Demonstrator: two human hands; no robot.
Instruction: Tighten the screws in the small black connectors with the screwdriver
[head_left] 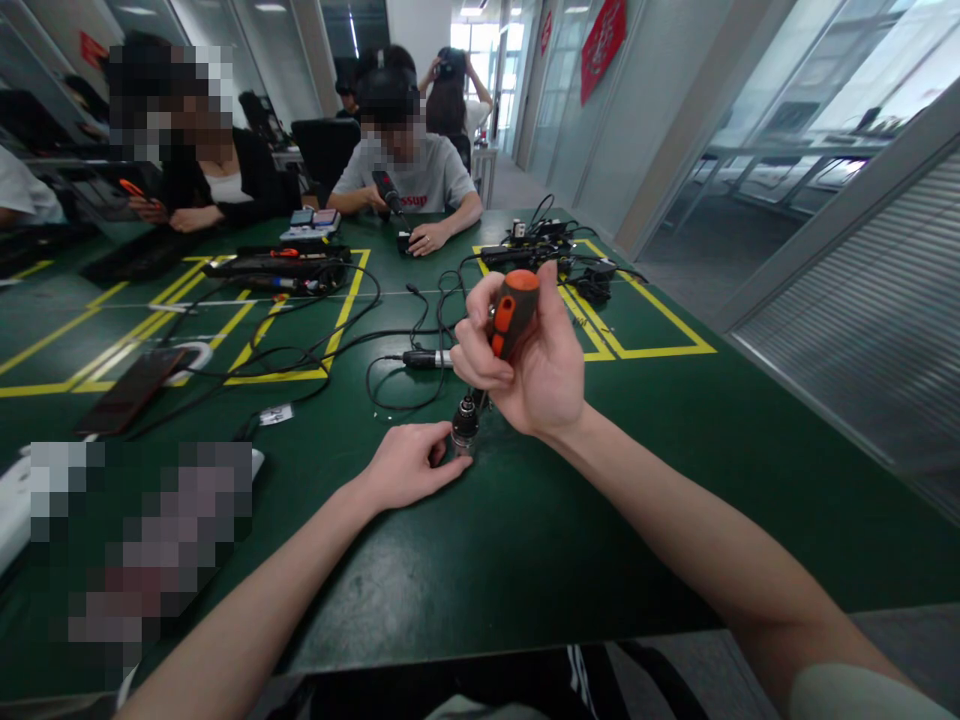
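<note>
My right hand [536,370] is wrapped round the orange and dark grey handle of a screwdriver [514,312], raised above the table. Its shaft points down and is mostly hidden behind my hand. Below it, a small black cylindrical part with a stepped metallic top [466,425] stands on the green table. My left hand [412,460] rests on the tabletop, with thumb and fingers closed on the sides of that part. Where the screwdriver tip ends, I cannot make out.
Black cables run across the table, one ending in a black and silver connector [426,359]. A phone [135,390] lies left. Cable piles [536,245] and tools [277,268] sit within yellow tape. Across the table, a person [420,170] holds a power screwdriver [390,192].
</note>
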